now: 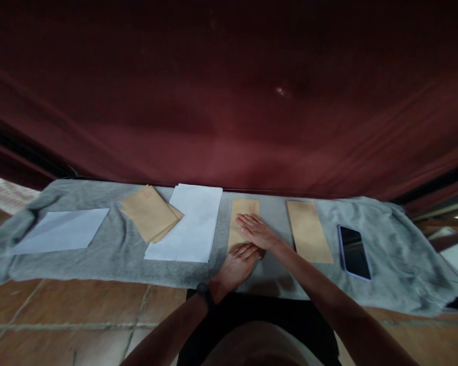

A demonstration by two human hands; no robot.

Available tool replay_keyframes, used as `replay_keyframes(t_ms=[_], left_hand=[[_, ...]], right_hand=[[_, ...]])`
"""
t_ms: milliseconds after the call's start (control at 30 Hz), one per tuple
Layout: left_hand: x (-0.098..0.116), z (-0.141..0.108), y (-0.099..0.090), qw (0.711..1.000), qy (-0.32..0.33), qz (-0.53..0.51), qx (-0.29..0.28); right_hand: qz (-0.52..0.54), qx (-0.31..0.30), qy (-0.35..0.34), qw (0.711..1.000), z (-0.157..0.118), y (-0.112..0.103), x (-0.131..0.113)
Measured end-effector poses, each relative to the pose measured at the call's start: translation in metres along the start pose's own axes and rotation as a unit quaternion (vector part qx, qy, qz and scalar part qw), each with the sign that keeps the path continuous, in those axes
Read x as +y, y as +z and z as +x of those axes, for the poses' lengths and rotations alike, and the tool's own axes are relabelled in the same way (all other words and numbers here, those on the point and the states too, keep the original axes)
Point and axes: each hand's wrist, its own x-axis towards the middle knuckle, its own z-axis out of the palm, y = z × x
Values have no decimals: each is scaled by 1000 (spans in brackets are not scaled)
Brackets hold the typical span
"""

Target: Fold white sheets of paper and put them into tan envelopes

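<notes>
A brown paper envelope (246,206) lies upright in front of me on the grey cloth, partly covered by both my hands. My right hand (256,231) rests flat across its middle, fingers pointing left. Just below, my left hand (238,265) lies palm down over the envelope's lower end, its fingertips close to my right wrist. Neither hand appears to grip anything. To the right is a neat pile of brown envelopes (310,231). Left of my hands, a stack of white paper (193,223) has a few more brown envelopes (148,213) overlapping its edge.
A grey cloth (118,264) covers the narrow surface. White paper (64,230) lies at the far left, and a phone (354,251) at the right. A dark red upright panel (213,152) stands right behind the surface. Tiled floor (80,305) shows below.
</notes>
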Motion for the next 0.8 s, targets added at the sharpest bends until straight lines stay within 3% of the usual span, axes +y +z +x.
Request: replay_keyframes(t_ms=[233,433,567,700,800], left_hand=[[-2,-2,-6,1000,18,-19,-15],[-1,-8,-11,999,46,-15,-16],[-6,-16,-20,995,66,-72,20],[-23,-11,-26,991,5,-112,78],[-43,12,-23,989,-56,-91,98]], right_hand=[[69,16,-11,997,-34,-1,-13],[146,-7,3,989,-56,-8,-28],[196,38,8,980,-72,-11,-39],[226,96,31,969,-85,-15,-48],[219,150,81,961,-88,-16,-50]])
